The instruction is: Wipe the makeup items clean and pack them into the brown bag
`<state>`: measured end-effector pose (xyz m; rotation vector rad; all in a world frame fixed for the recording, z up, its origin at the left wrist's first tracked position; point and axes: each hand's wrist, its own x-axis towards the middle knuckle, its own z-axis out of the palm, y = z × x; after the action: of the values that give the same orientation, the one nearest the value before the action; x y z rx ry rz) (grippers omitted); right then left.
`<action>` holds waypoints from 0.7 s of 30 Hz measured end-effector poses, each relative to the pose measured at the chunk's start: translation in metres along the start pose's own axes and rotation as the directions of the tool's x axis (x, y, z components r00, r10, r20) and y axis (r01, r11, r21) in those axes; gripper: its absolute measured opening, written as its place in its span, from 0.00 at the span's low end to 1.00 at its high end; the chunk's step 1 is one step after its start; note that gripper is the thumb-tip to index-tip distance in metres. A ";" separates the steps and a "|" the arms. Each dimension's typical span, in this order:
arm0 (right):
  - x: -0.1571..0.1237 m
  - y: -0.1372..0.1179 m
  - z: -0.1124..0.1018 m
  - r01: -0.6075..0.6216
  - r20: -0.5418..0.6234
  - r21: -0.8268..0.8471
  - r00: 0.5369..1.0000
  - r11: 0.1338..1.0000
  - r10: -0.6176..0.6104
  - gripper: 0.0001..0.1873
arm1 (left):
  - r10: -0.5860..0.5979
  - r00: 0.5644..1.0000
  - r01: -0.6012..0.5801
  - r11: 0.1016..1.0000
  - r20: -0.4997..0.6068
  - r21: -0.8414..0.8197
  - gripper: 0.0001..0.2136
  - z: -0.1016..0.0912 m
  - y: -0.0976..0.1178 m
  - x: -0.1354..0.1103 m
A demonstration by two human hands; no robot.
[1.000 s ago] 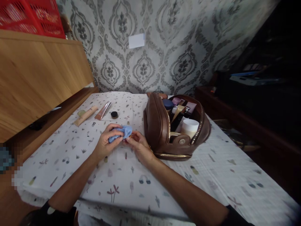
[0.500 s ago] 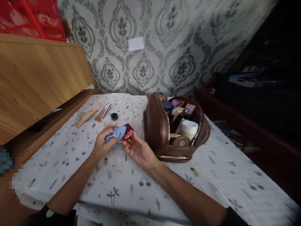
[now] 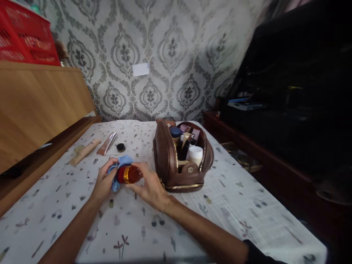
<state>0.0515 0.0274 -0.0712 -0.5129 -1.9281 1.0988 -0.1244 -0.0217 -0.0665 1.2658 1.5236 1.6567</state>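
Between my two hands is a dark red jar [image 3: 131, 173] with a gold band, tilted on its side above the cloth-covered surface. My left hand [image 3: 106, 178] is closed on a light blue cloth [image 3: 125, 160], which wraps the jar's left end. The fingers and thumb of my right hand [image 3: 150, 187] are closed round the jar's right end. Just right of my hands stands an unzipped brown toiletry bag [image 3: 170, 176], filled with several cosmetics, among them a white-lidded jar [image 3: 195, 153] and a dark blue lid [image 3: 175, 132].
Beyond my left hand lie a beige tube [image 3: 85, 151], a pinkish metallic tube [image 3: 106, 143] and a small black-lidded pot [image 3: 120, 147]. A wooden cabinet [image 3: 41, 106] with a red basket [image 3: 29, 38] borders the left. Dark furniture [image 3: 217, 124] stands at the right.
The jar has turned, so its gold band now shows instead of its lettered side. My right hand has moved from under it to its right end. The whole view has shifted.
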 end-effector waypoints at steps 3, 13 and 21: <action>0.000 -0.019 -0.017 0.184 0.121 -0.211 0.980 0.960 -0.161 0.26 | -0.065 0.998 0.066 0.989 0.008 -0.135 0.10 0.010 0.009 -0.002; 0.017 -0.078 -0.109 0.064 -0.107 0.078 0.993 0.995 -0.056 0.21 | 0.280 0.923 -0.335 0.923 0.265 0.190 0.12 0.054 0.065 0.005; 0.050 -0.056 -0.191 -0.115 -0.311 -0.508 0.949 0.854 -0.057 0.19 | 0.566 0.492 -0.861 0.204 0.662 0.465 0.20 0.089 0.075 0.001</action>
<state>0.1830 0.1281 0.0499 -0.9575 -1.9178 0.4485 -0.0307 0.0024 -0.0020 3.0196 1.4784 0.9818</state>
